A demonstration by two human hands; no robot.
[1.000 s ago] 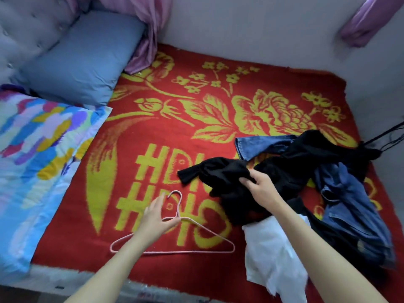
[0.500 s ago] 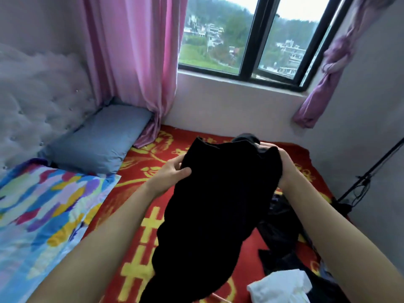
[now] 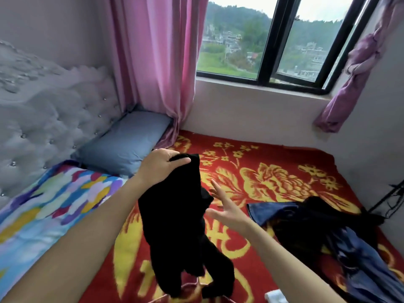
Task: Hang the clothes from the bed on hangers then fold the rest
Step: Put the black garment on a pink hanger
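The left hand (image 3: 162, 166) grips the top edge of the black garment (image 3: 175, 226), with the thumb curled over the front of the fabric and the other fingers hidden behind it. The garment hangs from this 1 hand, raised above the red blanket (image 3: 273, 162), and its lower end is bunched near the bottom of the view. The right hand (image 3: 229, 208) holds nothing. Its fingers (image 3: 215, 189) are spread wide just beside the garment's right edge, and blur hides whether they touch it. Jeans (image 3: 269, 212) and dark clothes (image 3: 306, 224) lie heaped to the right.
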